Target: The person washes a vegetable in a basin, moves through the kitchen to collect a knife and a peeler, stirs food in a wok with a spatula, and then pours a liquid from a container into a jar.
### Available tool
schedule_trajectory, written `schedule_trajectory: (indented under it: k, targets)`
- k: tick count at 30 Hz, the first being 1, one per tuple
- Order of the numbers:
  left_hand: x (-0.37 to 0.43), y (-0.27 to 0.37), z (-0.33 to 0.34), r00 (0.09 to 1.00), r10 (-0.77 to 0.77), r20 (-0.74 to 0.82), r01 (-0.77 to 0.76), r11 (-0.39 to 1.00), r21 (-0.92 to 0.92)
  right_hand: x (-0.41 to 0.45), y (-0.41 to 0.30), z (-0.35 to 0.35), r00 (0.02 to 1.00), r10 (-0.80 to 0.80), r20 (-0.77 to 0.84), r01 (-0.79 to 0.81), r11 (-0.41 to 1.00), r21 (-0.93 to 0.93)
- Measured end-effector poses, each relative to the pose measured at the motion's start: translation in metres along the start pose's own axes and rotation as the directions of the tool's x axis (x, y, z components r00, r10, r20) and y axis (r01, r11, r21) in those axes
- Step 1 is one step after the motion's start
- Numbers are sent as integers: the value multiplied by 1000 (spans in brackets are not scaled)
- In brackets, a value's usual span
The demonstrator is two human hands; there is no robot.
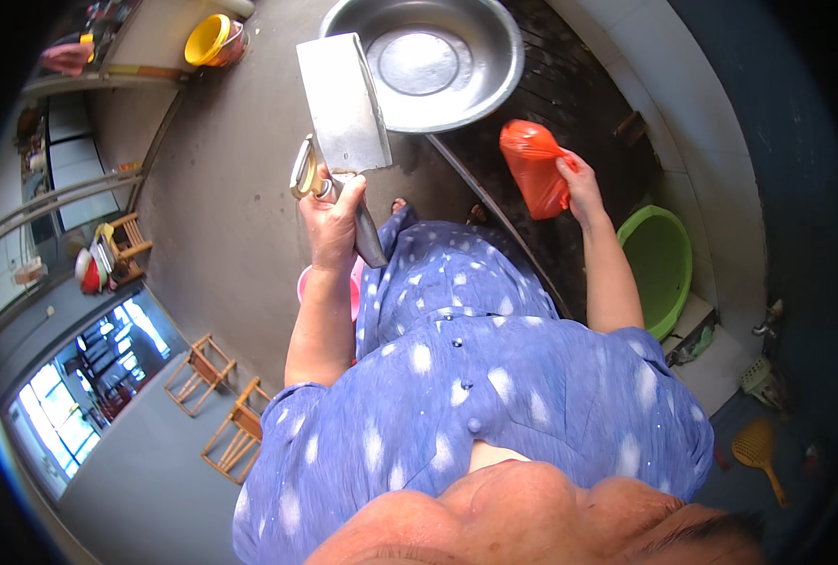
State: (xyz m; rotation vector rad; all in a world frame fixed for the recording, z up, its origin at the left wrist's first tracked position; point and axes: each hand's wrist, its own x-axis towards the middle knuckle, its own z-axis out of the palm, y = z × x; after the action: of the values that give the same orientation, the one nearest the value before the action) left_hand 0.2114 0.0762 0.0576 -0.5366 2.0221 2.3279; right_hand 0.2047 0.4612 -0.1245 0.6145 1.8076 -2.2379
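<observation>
My left hand [330,229] grips a Chinese cleaver [344,106] by its metal handle, the broad blade pointing away from me. The same hand also holds a peeler [306,168] with a pale yellowish frame, beside the cleaver's handle. On the other side, my right hand [580,185] pinches the gathered neck of a red plastic bag [534,166]; what is inside cannot be seen. Ahead on the floor stands a wide stainless steel basin [419,63], the cleaver's blade overlapping its left rim in view. A pink plastic container [308,286] shows partly behind my left forearm.
A green plastic basin [662,272] leans by the tiled wall at right. A metal strip or pole [493,194] crosses the wet floor. A yellow bucket [207,40] stands far left. Two wooden stools [200,374] are at lower left. An orange strainer [754,445] hangs at lower right.
</observation>
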Motion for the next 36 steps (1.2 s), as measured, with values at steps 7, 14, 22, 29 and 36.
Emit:
schedule_trajectory:
  k: [7, 14, 22, 29, 36]
  targets:
    - [12, 16, -84, 998, -16, -58, 3, 978, -207, 7, 13, 37, 860, -510, -18, 248, 449, -859]
    - [37, 43, -207, 987, -148, -67, 90, 840, -535, -50, -30, 192, 787, -609, 95, 227, 143, -963]
    - [72, 63, -309, 975, -1, -224, -116, 853, -509, -95, -75, 550, 545, 116, 831, 279, 909, -310]
    - [134, 80, -389, 893, 74, -444, -250, 902, -351, -48, -37, 721, 414, -109, 904, 700, 673, -239]
    - [173, 101, -533, 585, 104, -805, -223, 974, -36, 44, -73, 833, 315, -242, 918, 731, 678, -72]
